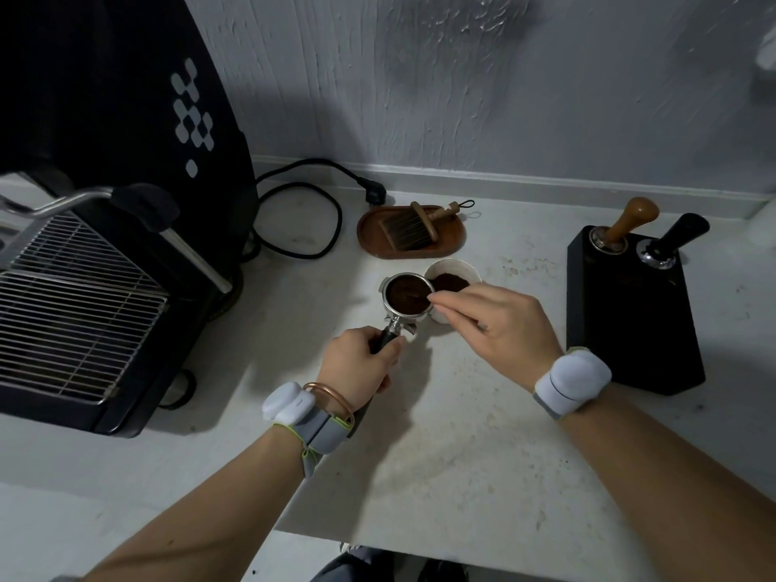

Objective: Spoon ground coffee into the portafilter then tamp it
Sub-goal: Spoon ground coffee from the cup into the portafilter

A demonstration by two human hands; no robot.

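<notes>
A steel portafilter (386,303) rests on the white counter at the middle, its basket filled with dark ground coffee. My left hand (360,363) grips its black handle from below. My right hand (499,323) pinches a thin spoon (420,297) whose bowl lies over the coffee in the basket. Right behind the basket stands a small white bowl (453,268) with more ground coffee. A wooden-handled tamper (625,222) stands in a black holder at the right.
A black espresso machine (105,266) with a wire drip grate and steam wand fills the left. A wooden tray (409,247) holding a brush lies behind the bowl. The black tamping station (638,325) also carries a black-handled tool. A power cable loops near the wall.
</notes>
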